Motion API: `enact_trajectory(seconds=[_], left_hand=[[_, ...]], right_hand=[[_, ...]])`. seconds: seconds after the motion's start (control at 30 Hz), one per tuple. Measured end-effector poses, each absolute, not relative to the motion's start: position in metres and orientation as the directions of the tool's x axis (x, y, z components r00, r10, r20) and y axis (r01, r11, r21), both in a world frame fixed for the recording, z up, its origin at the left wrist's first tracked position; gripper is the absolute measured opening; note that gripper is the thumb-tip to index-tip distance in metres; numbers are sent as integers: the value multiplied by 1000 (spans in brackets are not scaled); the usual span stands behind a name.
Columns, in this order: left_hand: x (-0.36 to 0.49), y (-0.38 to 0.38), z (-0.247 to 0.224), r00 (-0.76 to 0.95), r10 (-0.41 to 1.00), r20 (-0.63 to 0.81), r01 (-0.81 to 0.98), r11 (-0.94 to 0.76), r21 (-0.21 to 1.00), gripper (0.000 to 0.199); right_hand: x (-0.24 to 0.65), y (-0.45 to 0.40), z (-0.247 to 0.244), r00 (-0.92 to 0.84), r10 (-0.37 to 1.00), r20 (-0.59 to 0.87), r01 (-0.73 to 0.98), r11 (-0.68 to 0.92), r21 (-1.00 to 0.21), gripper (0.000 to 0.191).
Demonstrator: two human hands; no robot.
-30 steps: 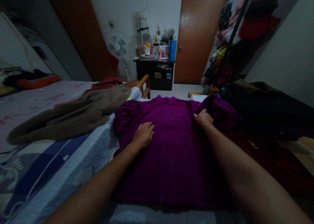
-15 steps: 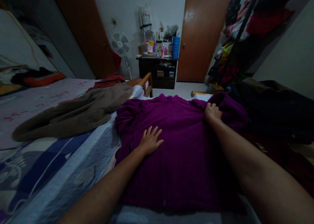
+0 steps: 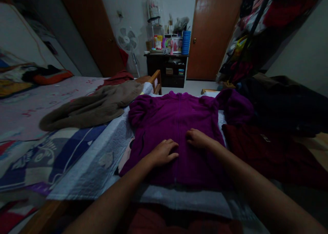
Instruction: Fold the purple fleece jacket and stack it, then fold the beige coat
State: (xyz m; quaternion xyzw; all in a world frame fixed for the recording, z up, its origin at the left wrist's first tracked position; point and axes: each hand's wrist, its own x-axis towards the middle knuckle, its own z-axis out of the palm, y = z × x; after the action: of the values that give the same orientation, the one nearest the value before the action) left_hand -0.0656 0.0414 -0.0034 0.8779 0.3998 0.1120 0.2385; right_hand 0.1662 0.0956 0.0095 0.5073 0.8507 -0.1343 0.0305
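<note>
A purple zip-up jacket (image 3: 164, 124) lies front side up on a pale blue quilted cover, its zipper running down the middle. My left hand (image 3: 165, 152) rests on the jacket just left of the zipper, fingers loosely spread and thumb apart. Just right of the zipper is my right hand (image 3: 197, 138), its fingers bent and their tips at the fabric; no cloth shows pinched in them. Both sleeves are bunched at the shoulders, the right one lying outward toward a dark pile of clothes.
A brown garment (image 3: 102, 104) lies to the left over a patterned blanket. Folded dark red cloth (image 3: 271, 152) and dark clothes (image 3: 282, 104) are on the right. Beyond stand a wooden chair (image 3: 156, 80), a fan (image 3: 127, 39) and a dark cabinet (image 3: 166, 71).
My right hand has let go of the jacket's right shoulder and moved down and inward to the zipper. The left hand has shifted slightly toward the zipper. My view has tilted down.
</note>
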Motion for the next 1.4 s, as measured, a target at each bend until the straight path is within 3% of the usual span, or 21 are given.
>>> enact_trajectory(seconds=[0.17, 0.27, 0.33, 0.4, 0.5, 0.53, 0.6, 0.67, 0.73, 0.83, 0.9, 1.0, 1.03, 1.13, 1.2, 1.4], left_hand=[[-86, 14, 3, 679, 727, -105, 625, -497, 602, 68], [-94, -8, 2, 719, 672, -179, 621, -504, 600, 102], [-95, -20, -3, 713, 679, -174, 639, -528, 559, 113], [-94, -28, -7, 698, 708, -107, 643, -555, 528, 102], [-90, -27, -8, 691, 722, -15, 610, -572, 549, 68], [-89, -25, -7, 687, 727, 3, 595, -565, 571, 59], [-86, -17, -3, 656, 754, 44, 575, -537, 618, 45], [-83, -10, -1, 591, 798, 114, 565, -512, 647, 39], [-78, -6, -1, 488, 844, 222, 592, -507, 626, 37], [-72, -13, -8, 383, 801, 460, 684, -581, 442, 24], [-69, -23, -14, 481, 671, 565, 679, -692, 244, 17], [-68, -40, -19, 698, 522, 490, 577, -815, 47, 8], [-68, -44, -19, 736, 523, 429, 567, -823, 30, 9], [-68, -48, -18, 744, 605, 285, 623, -781, 32, 39], [-67, -47, -19, 733, 635, 243, 652, -758, 13, 41], [-66, -42, -31, 760, 596, 257, 638, -761, -121, 15]], right_hand=[[177, 57, 3, -324, 937, -128, 942, 307, -135, 25], [174, 23, 13, -424, 905, -40, 875, 397, -277, 23], [170, -2, 17, -522, 853, -31, 794, 472, -383, 31], [168, -24, 16, -593, 803, -57, 737, 513, -439, 53], [167, -41, 10, -623, 779, -69, 711, 528, -464, 81], [167, -42, 8, -617, 785, -59, 710, 523, -471, 79], [168, -40, 3, -594, 804, -33, 703, 499, -507, 57], [170, -33, 0, -557, 830, -26, 681, 439, -586, 32], [173, -24, -5, -498, 867, -23, 636, 348, -689, 25], [177, -13, -16, -380, 925, 14, 558, 242, -794, 27], [177, -9, -25, -329, 943, 48, 527, 226, -819, 26], [176, -7, -32, -303, 950, 79, 506, 230, -831, 24], [175, -8, -32, -294, 952, 81, 508, 228, -830, 24], [174, -17, -27, -292, 955, 55, 543, 212, -812, 27], [176, -27, -21, -336, 941, 39, 583, 240, -776, 29], [190, -60, -22, -532, 847, 10, 708, 451, -543, 90]])
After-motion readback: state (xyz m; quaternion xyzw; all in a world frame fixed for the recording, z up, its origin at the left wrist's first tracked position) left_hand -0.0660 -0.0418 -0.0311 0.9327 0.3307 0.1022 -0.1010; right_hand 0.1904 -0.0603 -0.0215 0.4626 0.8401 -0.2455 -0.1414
